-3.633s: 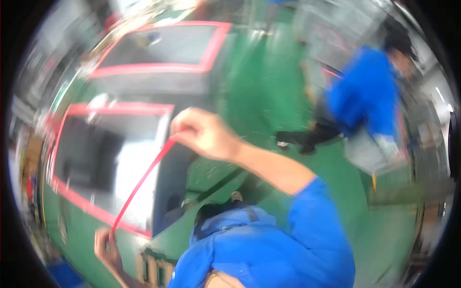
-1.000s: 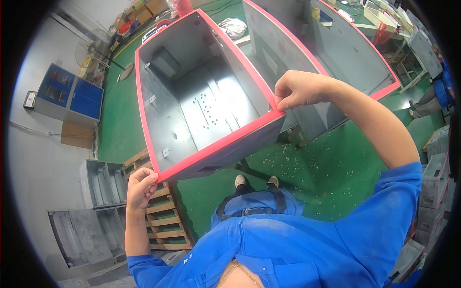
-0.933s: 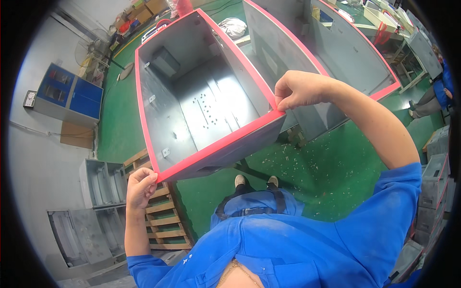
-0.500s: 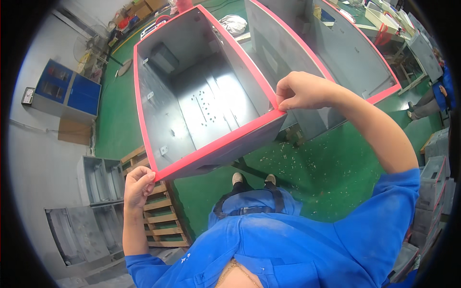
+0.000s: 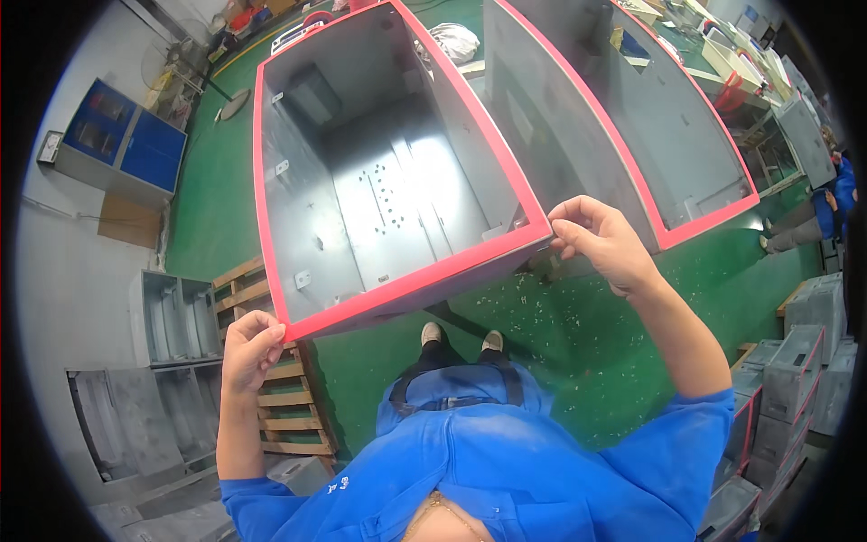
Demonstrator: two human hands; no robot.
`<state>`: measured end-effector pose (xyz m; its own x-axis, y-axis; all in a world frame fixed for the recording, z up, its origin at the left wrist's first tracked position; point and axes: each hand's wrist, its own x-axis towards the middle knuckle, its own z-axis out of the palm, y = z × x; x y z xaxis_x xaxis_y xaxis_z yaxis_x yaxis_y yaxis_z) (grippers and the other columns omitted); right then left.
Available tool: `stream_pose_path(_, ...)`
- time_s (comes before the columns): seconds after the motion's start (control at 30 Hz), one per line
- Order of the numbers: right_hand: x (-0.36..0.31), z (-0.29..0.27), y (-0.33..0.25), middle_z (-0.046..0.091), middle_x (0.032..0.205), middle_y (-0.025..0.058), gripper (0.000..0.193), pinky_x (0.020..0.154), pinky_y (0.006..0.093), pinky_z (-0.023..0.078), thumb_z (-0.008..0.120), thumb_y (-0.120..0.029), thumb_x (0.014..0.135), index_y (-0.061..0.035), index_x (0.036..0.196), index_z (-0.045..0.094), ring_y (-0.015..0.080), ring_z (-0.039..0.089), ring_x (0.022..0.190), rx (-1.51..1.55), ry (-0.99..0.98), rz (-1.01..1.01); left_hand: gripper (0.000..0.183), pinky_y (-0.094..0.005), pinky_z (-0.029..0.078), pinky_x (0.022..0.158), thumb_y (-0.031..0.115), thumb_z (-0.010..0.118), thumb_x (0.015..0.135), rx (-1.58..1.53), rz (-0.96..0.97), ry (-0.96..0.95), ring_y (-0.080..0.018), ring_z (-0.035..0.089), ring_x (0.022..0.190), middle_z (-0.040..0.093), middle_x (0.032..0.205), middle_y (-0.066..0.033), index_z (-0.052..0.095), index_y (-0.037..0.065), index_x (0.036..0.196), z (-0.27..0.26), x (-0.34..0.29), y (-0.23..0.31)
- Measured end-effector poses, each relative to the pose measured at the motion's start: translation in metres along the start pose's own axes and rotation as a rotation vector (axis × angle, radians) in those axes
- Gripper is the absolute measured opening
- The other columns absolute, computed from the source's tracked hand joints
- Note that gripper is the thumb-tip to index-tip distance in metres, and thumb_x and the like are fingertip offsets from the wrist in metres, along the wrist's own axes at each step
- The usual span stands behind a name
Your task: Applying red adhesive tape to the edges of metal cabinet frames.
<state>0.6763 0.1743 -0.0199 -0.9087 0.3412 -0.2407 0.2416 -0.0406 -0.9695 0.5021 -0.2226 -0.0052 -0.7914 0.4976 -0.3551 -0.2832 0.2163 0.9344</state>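
A large grey metal cabinet (image 5: pixel 370 199) lies with its open side up before me, and red tape (image 5: pixel 415 280) runs around its rim. At the near left corner my left hand (image 5: pixel 252 348) is closed, thumb and finger pinching the tape's end. My right hand (image 5: pixel 601 242) is at the near right corner, its thumb and fingers curled together against the tape where it meets the outer edge. Exactly what lies between the right fingertips is partly hidden. Small brackets and a group of holes show inside the cabinet.
A second grey cabinet (image 5: pixel 668 135) with red edges stands close on the right. A wooden pallet (image 5: pixel 293 397) lies at left, beside grey metal housings (image 5: pixel 181 316). More grey boxes (image 5: pixel 795 370) are stacked at right. Another person (image 5: pixel 826 212) stands at the far right.
My right hand has come down and outward from the corner's top to its outer edge, and the arm is lower. The left hand stays at the left corner, still pinching.
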Motion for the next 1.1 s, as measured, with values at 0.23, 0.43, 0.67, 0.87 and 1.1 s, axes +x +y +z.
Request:
stream_pose_path(0.23, 0.0, 0.006, -0.004, 0.055, 0.087, 0.0049, 0.021, 0.064, 0.0243, 0.043, 0.058, -0.019, 0.083, -0.0018, 0.095, 0.053, 0.0104, 0.053, 0.077, 0.001, 0.051, 0.063, 0.011, -0.0143, 0.026, 0.034, 0.006, 0.062, 0.077, -0.019, -0.022, 0.003, -0.0028, 0.042, 0.043, 0.052, 0.06, -0.0014, 0.054, 0.001, 0.072, -0.001, 0.002, 0.001)
stream_pose_path(0.43, 0.006, 0.014, -0.004, 0.055, 0.087, 0.0046, 0.021, 0.063, 0.024, 0.043, 0.059, -0.018, 0.082, -0.0021, 0.093, 0.052, 0.0103, 0.053, 0.076, -0.068, 0.081, 0.058, 0.01, -0.0153, 0.027, 0.035, 0.007, 0.063, 0.077, -0.005, -0.039, 0.025, -0.0037, 0.042, 0.043, 0.053, 0.06, -0.0015, 0.055, 0.001, 0.074, -0.004, 0.001, 0.002)
stream_pose_path(0.67, 0.009, 0.017, -0.003, 0.052, 0.077, 0.0017, 0.007, 0.059, 0.0204, 0.039, 0.053, -0.008, 0.084, -0.0017, 0.084, 0.051, 0.0067, 0.047, 0.067, -0.125, 0.074, -0.022, 0.018, -0.0171, 0.026, 0.038, 0.018, 0.066, 0.077, 0.076, -0.076, 0.068, -0.0033, 0.041, 0.045, 0.049, 0.055, 0.0012, 0.059, 0.001, 0.075, 0.0, 0.0, 0.008)
stream_pose_path(0.87, 0.01, 0.017, 0.005, 0.051, 0.076, -0.0003, 0.009, 0.057, 0.0178, 0.039, 0.05, -0.014, 0.087, -0.0059, 0.087, 0.048, 0.006, 0.049, 0.066, -0.121, 0.099, 0.01, 0.017, -0.0162, 0.028, 0.038, 0.016, 0.068, 0.075, 0.048, -0.062, 0.072, -0.004, 0.047, 0.048, 0.057, 0.062, -0.0025, 0.06, 0.001, 0.076, 0.0, 0.003, 0.008)
stream_pose_path(1.1, 0.012, 0.02, 0.005, 0.051, 0.073, 0.0002, 0.011, 0.055, 0.0171, 0.041, 0.05, -0.016, 0.088, -0.006, 0.09, 0.047, 0.0057, 0.049, 0.063, -0.085, 0.098, 0.023, 0.015, -0.017, 0.031, 0.04, 0.017, 0.067, 0.076, 0.064, 0.035, 0.028, -0.0044, 0.049, 0.05, 0.059, 0.065, -0.0019, 0.061, 0.003, 0.075, -0.006, 0.001, -0.001)
